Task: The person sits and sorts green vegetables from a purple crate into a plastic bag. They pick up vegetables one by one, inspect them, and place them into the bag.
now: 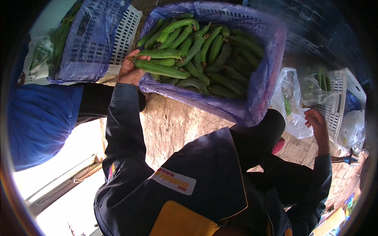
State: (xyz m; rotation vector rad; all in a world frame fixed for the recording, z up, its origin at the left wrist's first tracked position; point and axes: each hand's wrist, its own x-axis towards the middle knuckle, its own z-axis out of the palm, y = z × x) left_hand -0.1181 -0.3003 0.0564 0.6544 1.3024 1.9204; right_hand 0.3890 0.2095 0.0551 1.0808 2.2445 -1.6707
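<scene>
My left hand (130,70) holds two green luffa gourds at their ends. The upper luffa (161,54) and the lower luffa (162,69) lie nearly side by side over the pile. They are above the left end of a plastic crate (273,62) lined with purple film. Many more luffas (217,48) fill this crate, some with dried blossoms at their tips. Off to the right, my right hand (316,119) has loosely curled, parted fingers and no gourd in it. It is beside the edge of a clear plastic bag (296,124), through which a green luffa (287,106) shows.
A white slatted crate (125,32) with blue film (85,44) stands at upper left. Another white crate (336,103) with bagged goods is at right. A person in a blue garment (44,121) is close on the left. Bare ground (174,118) shows below the lined crate.
</scene>
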